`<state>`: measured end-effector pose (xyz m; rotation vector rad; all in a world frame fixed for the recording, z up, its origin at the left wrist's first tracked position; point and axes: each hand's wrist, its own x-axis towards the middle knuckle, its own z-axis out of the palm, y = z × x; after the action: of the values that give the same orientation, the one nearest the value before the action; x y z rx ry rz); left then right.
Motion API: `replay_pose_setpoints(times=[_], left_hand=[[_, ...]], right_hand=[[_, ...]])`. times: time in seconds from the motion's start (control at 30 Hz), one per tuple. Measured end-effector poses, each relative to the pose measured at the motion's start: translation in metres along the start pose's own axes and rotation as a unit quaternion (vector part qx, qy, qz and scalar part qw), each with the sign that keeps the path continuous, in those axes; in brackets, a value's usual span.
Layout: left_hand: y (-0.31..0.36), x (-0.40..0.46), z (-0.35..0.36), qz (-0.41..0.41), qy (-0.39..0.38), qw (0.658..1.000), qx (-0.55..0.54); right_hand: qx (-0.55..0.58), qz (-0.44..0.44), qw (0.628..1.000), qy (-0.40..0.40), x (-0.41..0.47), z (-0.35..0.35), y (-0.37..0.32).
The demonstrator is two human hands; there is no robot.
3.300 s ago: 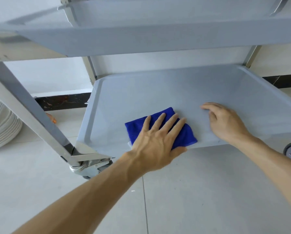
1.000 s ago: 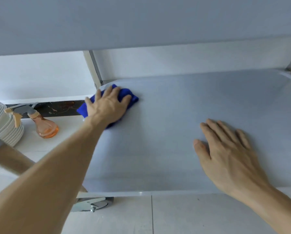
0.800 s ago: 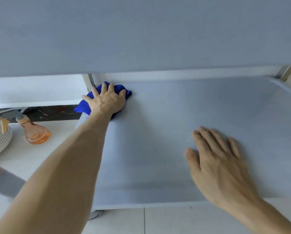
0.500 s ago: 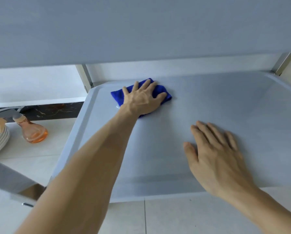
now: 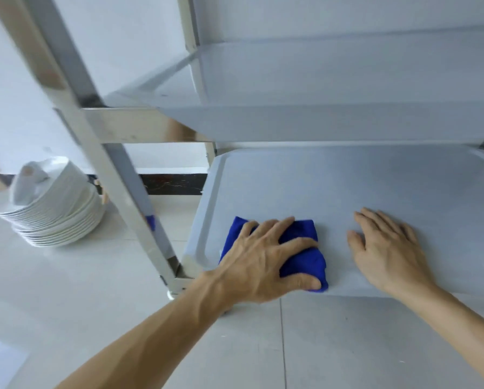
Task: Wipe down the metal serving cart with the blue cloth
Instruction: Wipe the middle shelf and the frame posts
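The metal serving cart fills the view, and its bottom shelf (image 5: 375, 181) is a flat grey tray with a raised rim. A folded blue cloth (image 5: 305, 248) lies at the shelf's front left corner. My left hand (image 5: 266, 262) presses flat on the cloth, fingers spread over it and thumb along its near edge. My right hand (image 5: 386, 248) rests palm down on the bare shelf just right of the cloth, holding nothing. A middle shelf (image 5: 333, 88) hangs above the bottom one.
The cart's slanted front-left leg (image 5: 117, 175) runs down to the shelf corner. A stack of white plates (image 5: 53, 209) sits on the pale tiled floor at the left. A white wall with a dark skirting strip (image 5: 173, 183) lies behind the cart.
My left hand has dragged the cloth from the shelf's far left corner back to its front left corner. My head has pulled back, so the cart's leg and middle shelf now show.
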<state>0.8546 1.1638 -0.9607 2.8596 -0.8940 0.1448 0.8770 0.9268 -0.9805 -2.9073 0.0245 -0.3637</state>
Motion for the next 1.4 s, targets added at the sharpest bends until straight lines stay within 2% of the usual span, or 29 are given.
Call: replay_pose_setpoints(times=[0.13,0.2,0.27,0.33,0.4,0.5,0.53,0.57,0.67,0.8,0.87,0.97,1.07,1.17,1.23,1.33,1.4], left_hand=[[0.009,-0.048,-0.007,0.024,0.051,0.997,0.043],[0.011,-0.071,-0.014,0.005,0.098,0.995,-0.021],[0.011,-0.096,-0.024,-0.041,0.163,0.976,-0.141],[0.012,-0.123,-0.033,-0.111,0.230,0.919,-0.299],[0.012,-0.146,-0.043,-0.173,0.316,0.832,-0.422],[0.009,-0.164,-0.073,-0.251,0.485,0.707,-0.450],[0.005,-0.164,-0.087,-0.263,0.524,0.676,-0.448],[-0.001,-0.160,-0.101,-0.260,0.549,0.658,-0.444],[-0.016,-0.135,-0.146,-0.220,0.583,0.650,-0.435],[-0.017,-0.084,-0.174,-0.134,0.592,0.715,-0.348],[-0.018,-0.066,-0.171,-0.131,0.601,0.710,-0.343],[-0.031,-0.061,-0.150,-0.156,0.627,0.681,-0.346],[-0.040,-0.067,-0.118,-0.182,0.626,0.678,-0.339],[-0.039,-0.080,-0.071,-0.248,0.578,0.686,-0.367],[-0.037,-0.096,-0.035,-0.291,0.507,0.691,-0.426],[-0.032,-0.114,-0.009,-0.348,0.396,0.661,-0.534],[-0.031,-0.114,-0.017,-0.349,0.410,0.663,-0.521]], right_hand=[[0.015,-0.003,1.000,0.017,0.002,0.004,0.001],[0.019,-0.001,1.000,0.016,0.003,0.005,0.003],[0.027,0.002,0.999,0.020,0.003,0.006,0.003],[0.029,0.001,0.999,0.028,0.003,0.008,0.004],[0.027,0.002,0.999,0.032,0.004,0.010,0.004],[0.023,-0.002,0.999,0.039,0.004,0.013,0.006],[0.021,-0.001,0.999,0.037,0.004,0.013,0.006],[0.019,0.001,0.999,0.036,0.004,0.014,0.007],[0.016,0.003,0.999,0.043,0.004,0.015,0.006],[0.016,0.002,0.999,0.035,0.004,0.013,0.004],[0.015,0.006,1.000,0.023,0.004,0.010,0.003],[0.019,0.007,0.999,0.024,0.002,0.009,0.002],[0.021,0.002,0.999,0.028,0.001,0.008,0.001],[0.019,0.003,1.000,0.021,0.002,0.006,0.000],[0.020,0.004,1.000,0.011,0.002,0.003,-0.001],[0.011,0.001,1.000,0.001,0.000,-0.001,-0.003],[-0.001,0.005,1.000,-0.009,0.001,-0.005,-0.006]])
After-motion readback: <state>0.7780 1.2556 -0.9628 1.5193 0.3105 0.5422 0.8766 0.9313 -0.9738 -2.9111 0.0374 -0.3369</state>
